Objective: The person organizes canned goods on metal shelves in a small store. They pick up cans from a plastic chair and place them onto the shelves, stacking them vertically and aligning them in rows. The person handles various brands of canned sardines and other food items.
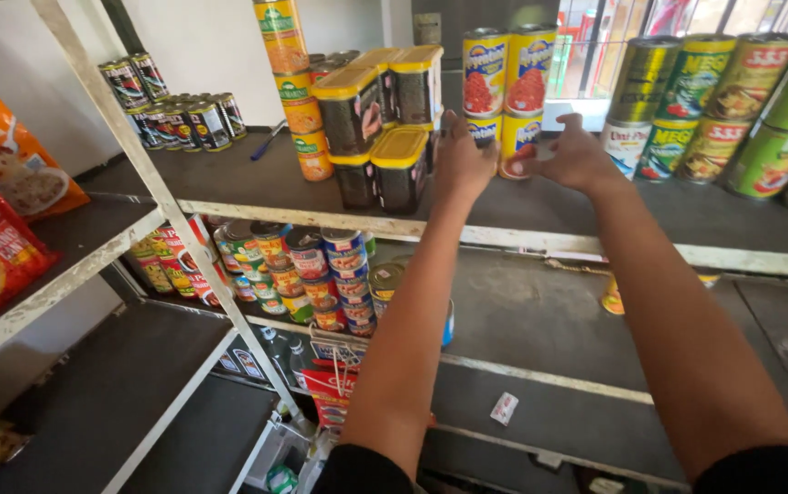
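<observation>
Both my arms reach up to the top shelf (595, 240). My left hand (463, 163) lies against the lower left yellow can (484, 130) of a small stack of yellow cans with red fruit pictures. My right hand (570, 155) is wrapped around the lower right yellow can (515, 139) of that stack. Two more yellow cans (508, 69) stand on top. Whether my left hand grips its can is hard to tell.
Left of the stack are dark rectangular tins with yellow lids (385, 119) and a column of orange cans (293, 87). Green and gold cans (733, 110) stand at the right. Small cans (312, 270) fill the lower shelf. Orange snack bags (0, 183) hang at left.
</observation>
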